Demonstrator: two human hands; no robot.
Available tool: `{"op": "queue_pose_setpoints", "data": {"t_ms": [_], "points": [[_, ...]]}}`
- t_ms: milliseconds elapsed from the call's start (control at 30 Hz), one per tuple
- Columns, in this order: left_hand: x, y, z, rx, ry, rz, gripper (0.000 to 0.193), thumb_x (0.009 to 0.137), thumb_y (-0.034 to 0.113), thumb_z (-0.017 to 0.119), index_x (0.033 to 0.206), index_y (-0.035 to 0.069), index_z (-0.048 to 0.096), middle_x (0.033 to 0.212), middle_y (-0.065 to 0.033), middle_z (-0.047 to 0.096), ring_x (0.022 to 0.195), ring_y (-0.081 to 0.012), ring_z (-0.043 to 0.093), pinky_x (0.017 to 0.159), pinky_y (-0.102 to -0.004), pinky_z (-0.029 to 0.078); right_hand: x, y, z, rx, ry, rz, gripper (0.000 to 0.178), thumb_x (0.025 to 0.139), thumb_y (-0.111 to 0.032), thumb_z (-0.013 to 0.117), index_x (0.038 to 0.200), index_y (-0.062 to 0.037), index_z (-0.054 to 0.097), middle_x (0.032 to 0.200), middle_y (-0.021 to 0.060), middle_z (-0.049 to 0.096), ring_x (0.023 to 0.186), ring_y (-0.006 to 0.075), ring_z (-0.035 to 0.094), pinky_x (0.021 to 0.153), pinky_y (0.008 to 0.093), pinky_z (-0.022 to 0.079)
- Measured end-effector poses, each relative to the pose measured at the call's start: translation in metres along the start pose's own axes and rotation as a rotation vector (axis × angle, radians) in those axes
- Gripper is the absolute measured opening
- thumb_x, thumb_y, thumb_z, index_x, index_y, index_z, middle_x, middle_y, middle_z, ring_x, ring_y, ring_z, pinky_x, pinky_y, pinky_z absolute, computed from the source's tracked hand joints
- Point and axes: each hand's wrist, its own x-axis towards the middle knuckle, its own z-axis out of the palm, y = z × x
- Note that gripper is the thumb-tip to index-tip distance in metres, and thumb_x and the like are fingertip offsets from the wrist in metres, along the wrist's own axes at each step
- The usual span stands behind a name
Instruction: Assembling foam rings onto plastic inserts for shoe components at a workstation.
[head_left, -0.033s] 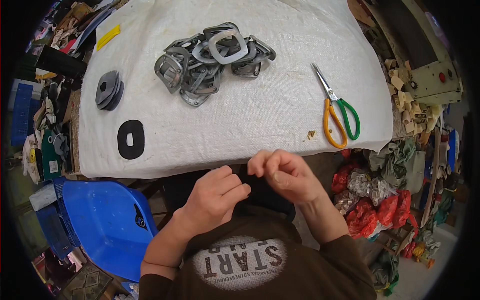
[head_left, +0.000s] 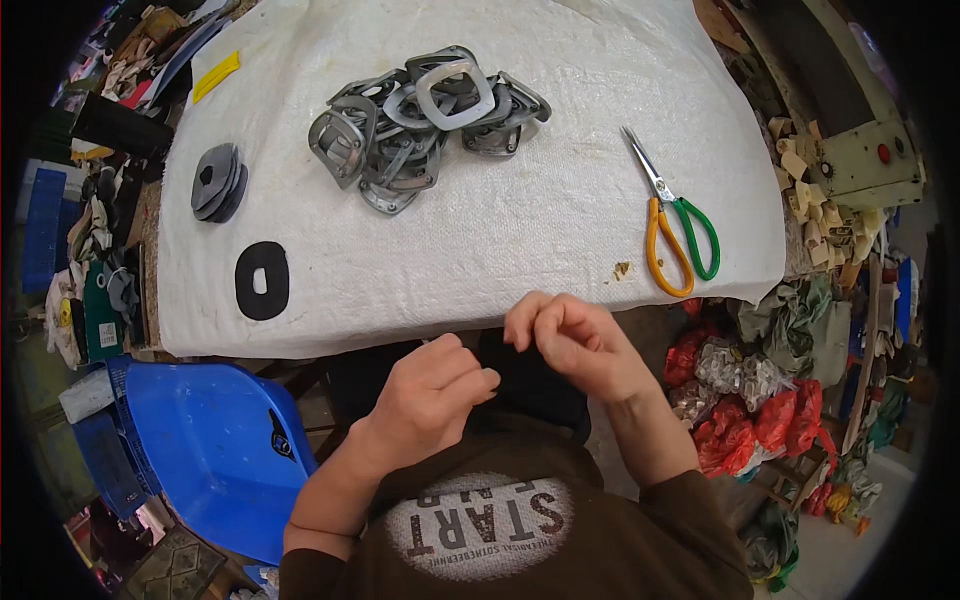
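My left hand [head_left: 426,400] is held in front of my shirt, just off the near edge of the table, its fingers curled closed. Beside it, my right hand [head_left: 575,345] hovers with thumb and bent fingers drawn together. A small gap separates the two hands. Whatever either one pinches, if anything, is hidden or too small to make out. Nearest on the table is a black rounded pad [head_left: 262,281] with a small oblong hole, lying flat to the left. Scissors [head_left: 661,186] with one orange and one green handle lie at the right, blades pointing away.
A white woven sheet [head_left: 520,220] covers the table. On it are a pile of grey metal frames [head_left: 400,140], a stack of dark grey pads [head_left: 217,182] and a yellow strip [head_left: 217,75]. A blue tub [head_left: 215,450] stands left of me, red bags [head_left: 740,435] at right.
My right hand has shifted slightly up and to the right, away from the left hand. The left hand has barely moved.
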Motion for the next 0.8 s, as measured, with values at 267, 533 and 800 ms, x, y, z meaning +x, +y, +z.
{"op": "queue_pose_setpoints", "data": {"t_ms": [267,533,800], "points": [[-0.003,-0.002,-0.005,-0.248,0.062,-0.286,0.015,0.069,-0.003,0.066,0.082,0.001,0.06,0.066,-0.0075,0.047,0.054,-0.0189,0.047,0.049,-0.0277,0.038,0.001,0.008,-0.002,-0.092,-0.163,-0.048,0.01,0.089,-0.01,0.053,0.094,-0.0009,0.053,0.1,0.0083,0.052,0.092,0.0141,0.05,0.083,0.0257,0.039],[-0.003,-0.003,0.0,-0.276,0.125,-0.278,0.013,0.069,-0.002,0.067,0.08,0.001,0.061,0.064,-0.0065,0.05,0.055,-0.0167,0.047,0.049,-0.0267,0.038,-0.006,0.013,0.02,-0.017,0.153,-0.005,0.013,0.088,-0.013,0.056,0.084,-0.0022,0.05,0.09,0.0103,0.053,0.075,0.0135,0.049,0.07,0.026,0.041],[-0.005,-0.003,0.008,-0.318,0.187,-0.205,0.012,0.073,0.007,0.07,0.079,0.001,0.061,0.063,-0.0043,0.053,0.053,-0.0131,0.045,0.049,-0.0244,0.035,0.0,0.023,0.011,0.372,-0.072,0.046,0.016,0.086,-0.013,0.058,0.079,-0.0023,0.05,0.077,0.0095,0.052,0.069,0.0152,0.049,0.062,0.0281,0.043]]}}
